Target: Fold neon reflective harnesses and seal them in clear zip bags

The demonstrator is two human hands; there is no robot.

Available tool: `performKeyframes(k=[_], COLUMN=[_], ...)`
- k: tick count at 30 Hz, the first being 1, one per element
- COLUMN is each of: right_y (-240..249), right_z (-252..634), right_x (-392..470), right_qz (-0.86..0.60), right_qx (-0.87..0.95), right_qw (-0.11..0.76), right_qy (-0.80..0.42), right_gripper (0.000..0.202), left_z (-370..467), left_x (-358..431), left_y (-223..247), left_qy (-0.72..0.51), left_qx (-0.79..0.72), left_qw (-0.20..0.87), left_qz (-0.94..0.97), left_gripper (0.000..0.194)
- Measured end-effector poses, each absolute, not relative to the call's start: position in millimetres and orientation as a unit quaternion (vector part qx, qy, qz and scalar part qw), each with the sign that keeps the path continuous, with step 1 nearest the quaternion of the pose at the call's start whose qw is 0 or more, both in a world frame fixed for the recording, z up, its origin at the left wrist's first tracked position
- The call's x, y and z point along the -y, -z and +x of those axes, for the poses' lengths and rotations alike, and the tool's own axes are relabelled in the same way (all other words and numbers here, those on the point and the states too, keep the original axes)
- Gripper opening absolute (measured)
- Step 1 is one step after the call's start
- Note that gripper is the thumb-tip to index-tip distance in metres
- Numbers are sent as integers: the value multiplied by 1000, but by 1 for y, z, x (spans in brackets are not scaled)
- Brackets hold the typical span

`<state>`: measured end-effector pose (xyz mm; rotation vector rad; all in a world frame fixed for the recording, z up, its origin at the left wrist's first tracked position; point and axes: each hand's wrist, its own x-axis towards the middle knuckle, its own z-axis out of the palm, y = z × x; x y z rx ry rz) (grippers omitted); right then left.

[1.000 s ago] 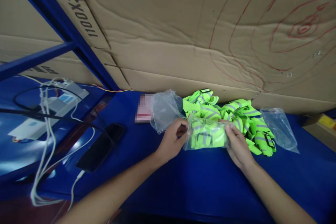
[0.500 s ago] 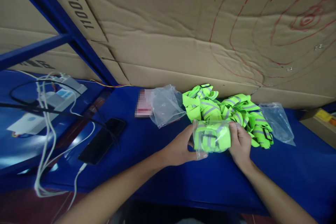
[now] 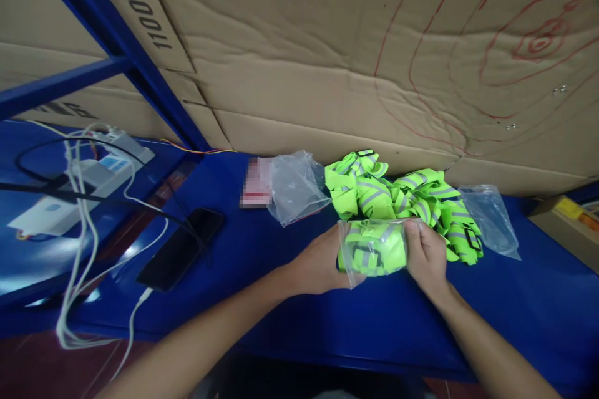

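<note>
A rolled neon-yellow reflective strap with a black buckle lies inside a clear plastic bag, held above the blue table. My left hand is closed around the left end, its fingers partly hidden behind the bundle. At the right end, my right hand pinches the bag's edge between thumb and fingers. Just behind the hands is a heap of similar reflective straps, grey-striped, with black buckles showing. An unfilled clear bag lies left of the heap, and another clear bag lies to its right.
A black phone with a white cable lies on the blue table. White power strips and tangled cables are at the left. A blue metal frame and a cardboard wall stand behind; a cardboard box sits at the right.
The bagged strap has shifted slightly left and turned a little in my hands. My left fingers have moved further behind it. Both hands keep hold of the bag.
</note>
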<state>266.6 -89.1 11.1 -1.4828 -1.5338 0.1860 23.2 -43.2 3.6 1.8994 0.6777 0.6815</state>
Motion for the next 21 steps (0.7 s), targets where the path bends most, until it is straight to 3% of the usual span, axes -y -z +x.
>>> performKeyframes(k=[10,17,21], right_y=[-32,-28,-37], right_z=[294,323,360], right_x=[92,90,82], right_qz=[-631,-679,-724], right_qx=[626,589,505], right_qw=[445,346,376], right_qy=[109,270,282], right_gripper=[47,61,63], left_z=[24,29,23], left_x=[53,64,52], left_y=[-14,-13,-10], left_qy=[-313,-337,-351], left_qx=[-250,-319,-355], left_qw=[467,524,524], left_qz=[788,715,690], left_gripper=[52,30,16])
